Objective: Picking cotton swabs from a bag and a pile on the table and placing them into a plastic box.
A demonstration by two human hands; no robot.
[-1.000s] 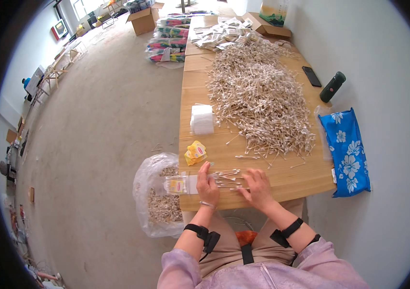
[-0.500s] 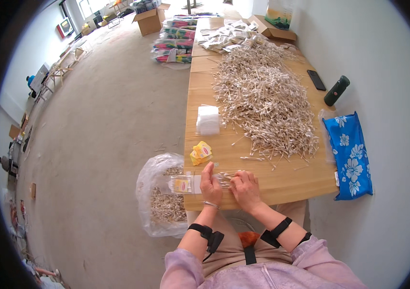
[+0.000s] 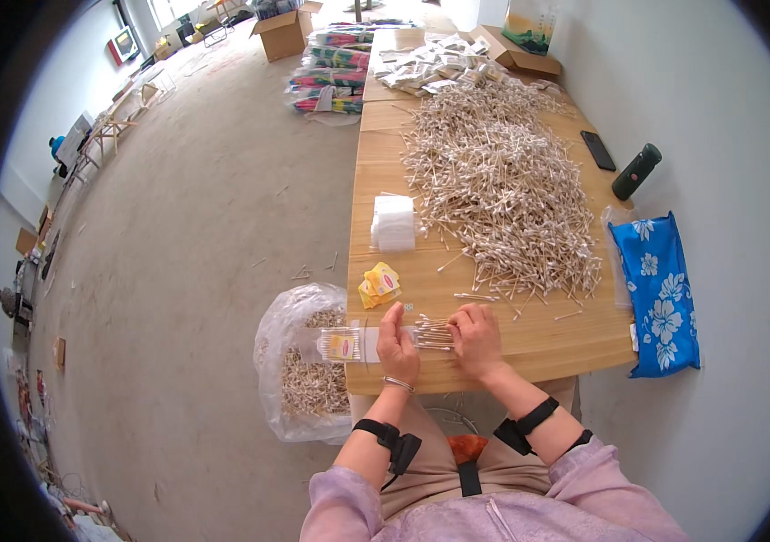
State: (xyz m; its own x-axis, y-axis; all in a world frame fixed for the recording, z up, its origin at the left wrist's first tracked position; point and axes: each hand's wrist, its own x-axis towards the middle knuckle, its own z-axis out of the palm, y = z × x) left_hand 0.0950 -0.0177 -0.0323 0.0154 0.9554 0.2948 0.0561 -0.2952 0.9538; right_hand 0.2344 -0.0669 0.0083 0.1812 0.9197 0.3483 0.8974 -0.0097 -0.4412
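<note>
My left hand is closed over a small clear plastic bag at the table's near left edge; its finger grip is partly hidden. Just right of it, a bundle of cotton swabs lies sideways, their tips toward the left hand. The curled fingers of my right hand grip the bundle's right end. Left of my left hand sits a packet of swabs with a yellow card, at the table edge. Loose yellow cards and a stack of clear bags lie farther up the table.
A large heap of cotton swabs covers the table's middle, with white packets behind it. Along the right are a phone, a dark green bottle and a blue flowered pack. A plastic sack of swabs stands below the left edge.
My right hand has shifted slightly right, and more of the swab bundle shows between the hands. My left hand stays about where it was.
</note>
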